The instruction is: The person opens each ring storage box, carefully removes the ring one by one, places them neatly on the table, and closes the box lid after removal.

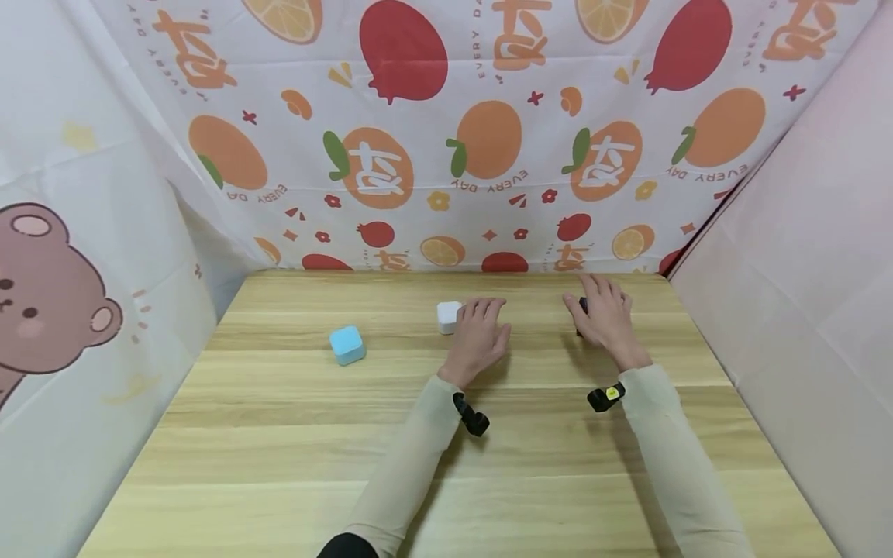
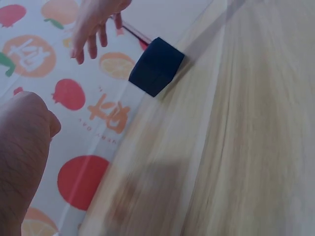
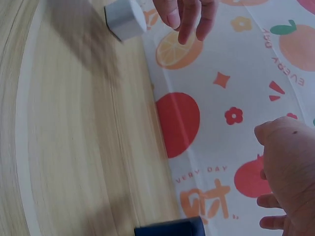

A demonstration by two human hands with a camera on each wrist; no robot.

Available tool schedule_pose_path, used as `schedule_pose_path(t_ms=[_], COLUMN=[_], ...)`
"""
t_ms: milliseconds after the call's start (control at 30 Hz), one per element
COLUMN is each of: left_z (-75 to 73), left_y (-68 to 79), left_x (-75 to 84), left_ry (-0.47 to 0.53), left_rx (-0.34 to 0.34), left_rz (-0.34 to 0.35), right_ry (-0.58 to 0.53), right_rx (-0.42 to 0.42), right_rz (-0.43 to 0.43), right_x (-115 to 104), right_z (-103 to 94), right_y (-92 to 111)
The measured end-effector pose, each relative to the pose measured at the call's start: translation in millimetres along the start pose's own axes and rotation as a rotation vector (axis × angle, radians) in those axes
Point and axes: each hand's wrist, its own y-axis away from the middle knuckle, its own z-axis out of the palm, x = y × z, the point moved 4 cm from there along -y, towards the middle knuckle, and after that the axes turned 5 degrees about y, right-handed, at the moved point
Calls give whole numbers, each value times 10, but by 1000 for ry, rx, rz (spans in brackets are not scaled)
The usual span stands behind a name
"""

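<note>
A white block (image 1: pixel 448 317) stands near the back of the wooden table, and my left hand (image 1: pixel 477 337) hovers at its right side, fingers loosely bent and holding nothing. Partly hidden behind my right hand (image 1: pixel 605 316) is a dark block (image 1: pixel 582 306); in the left wrist view this dark block (image 2: pixel 156 66) stands on the table, with the right hand (image 2: pixel 98 24) above and apart from it. The right hand's fingers are relaxed with nothing between them. Off to the left lies a light blue block (image 1: pixel 346 345) with rounded corners.
A fruit-printed cloth (image 1: pixel 488 209) hangs along the table's back edge. Pale cloth walls close off both sides, the left one carrying a bear print (image 1: pixel 52 294). Each wrist wears a small black camera (image 1: pixel 474 422). The wooden table (image 1: pixel 279 465) extends toward me.
</note>
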Motion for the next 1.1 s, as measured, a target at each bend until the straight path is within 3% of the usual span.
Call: schedule_pose_path(t_ms=[433, 1100], left_z=[287, 676], left_y=[-185, -400], left_x=[262, 412], left_ry=[-9, 91], left_rx=[-179, -279], left_rz=[32, -21], right_ry=[48, 80], right_rx=[-11, -73], right_rz=[-32, -57], right_x=[243, 496], right_z=[-48, -1], right_y=[45, 81])
